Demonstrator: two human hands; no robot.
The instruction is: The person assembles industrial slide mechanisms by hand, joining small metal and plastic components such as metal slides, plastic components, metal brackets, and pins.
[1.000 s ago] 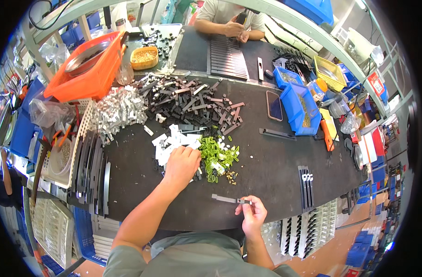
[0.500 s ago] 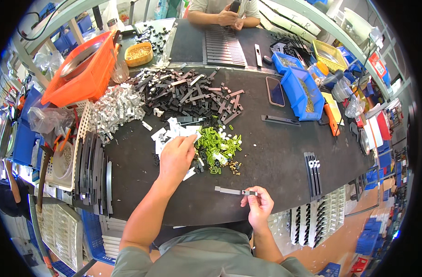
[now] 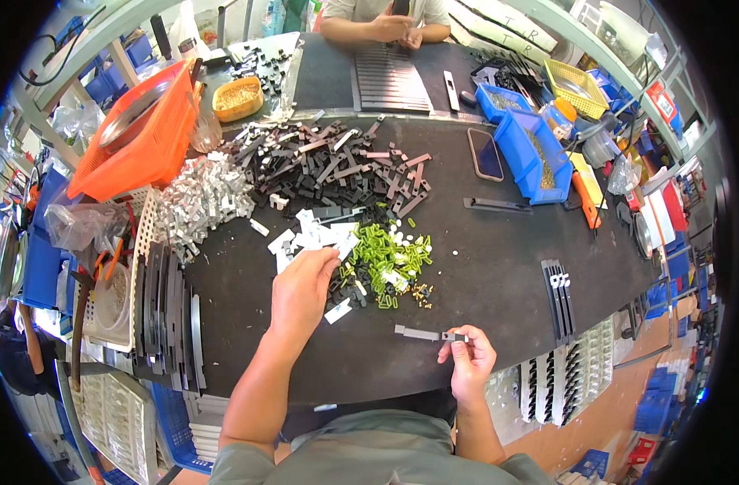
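My right hand grips one end of a flat grey metal strip, which points left over the dark table. A small block-like part sits on the strip by my thumb. My left hand is closed in a pinch at the near edge of the white flat pieces; whatever its fingertips hold cannot be made out. Right beside those fingertips lies a heap of green oval rings. Tiny brass-coloured bits are scattered at the heap's near right side.
Dark metal parts and silver clips are piled farther back. A phone, a blue bin and long dark bars lie at right. An orange basket stands left. Across the table a person holds something dark.
My left hand has drawn slightly back toward me, fingers still pinched. My right hand keeps hold of the metal strip. The whole view has shifted a little.
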